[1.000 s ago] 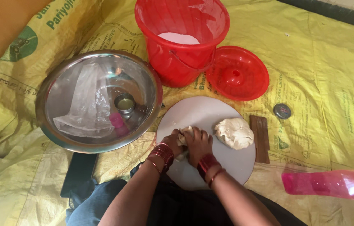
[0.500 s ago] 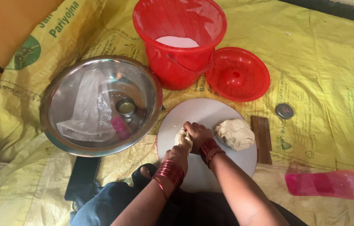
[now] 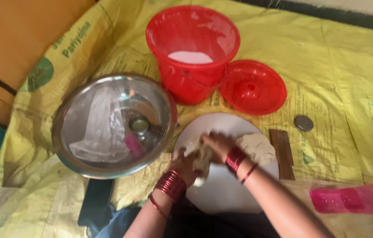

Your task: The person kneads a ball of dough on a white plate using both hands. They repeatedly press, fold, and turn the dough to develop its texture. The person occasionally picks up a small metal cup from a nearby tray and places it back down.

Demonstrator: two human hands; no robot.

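My left hand [image 3: 187, 166] and my right hand [image 3: 217, 144] press together on a small piece of dough [image 3: 202, 162], stretched between the palms above a round white board [image 3: 228, 194]. Both wrists wear red bangles. A bigger lump of dough [image 3: 259, 147] rests on the board just right of my right hand.
A steel bowl [image 3: 67, 156] at left holds a clear plastic bag, a small steel cup and a pink object. A red bucket [image 3: 193, 83] with white flour and its red lid [image 3: 253, 87] stand behind the board. A wooden block [image 3: 282, 152], a small round metal cap [image 3: 303, 123], a pink bottle [image 3: 354, 199].
My hands have shifted against each other on the small dough piece, the left sliding lower and nearer, the right over the top; the piece looks longer. The view has moved slightly.
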